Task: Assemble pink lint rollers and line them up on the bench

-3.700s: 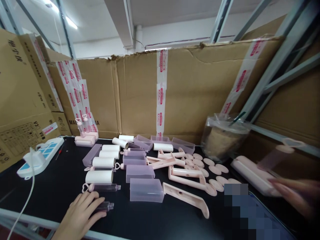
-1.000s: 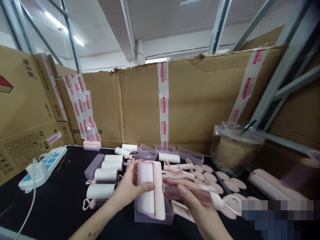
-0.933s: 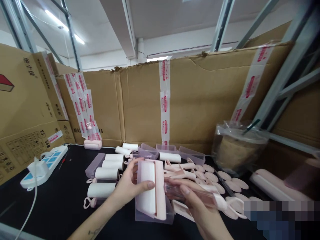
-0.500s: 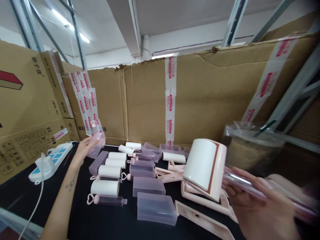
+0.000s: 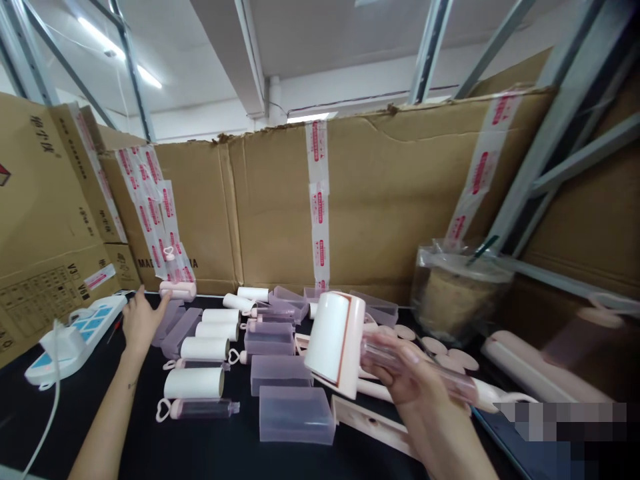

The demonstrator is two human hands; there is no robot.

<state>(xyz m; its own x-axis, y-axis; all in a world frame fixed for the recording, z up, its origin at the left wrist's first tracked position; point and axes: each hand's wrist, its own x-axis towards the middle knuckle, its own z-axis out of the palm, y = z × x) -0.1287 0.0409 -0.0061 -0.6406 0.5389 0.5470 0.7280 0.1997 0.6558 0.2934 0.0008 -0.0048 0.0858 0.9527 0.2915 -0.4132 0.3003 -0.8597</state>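
Since half a second ago the lint roller [image 5: 333, 343] has swung left to the middle, raised above the parts on the table [image 5: 150, 453], its handle [image 5: 457, 383] clasped in the right hand [image 5: 423, 380]. The left hand [image 5: 143, 323] has let go of a purple cover [image 5: 164, 321] and spreads its fingers just beside it at far left. White rolls [image 5: 194, 383] lie near left, another cover [image 5: 297, 417] near the middle, and a bagged cup [image 5: 447, 303] stands far right.
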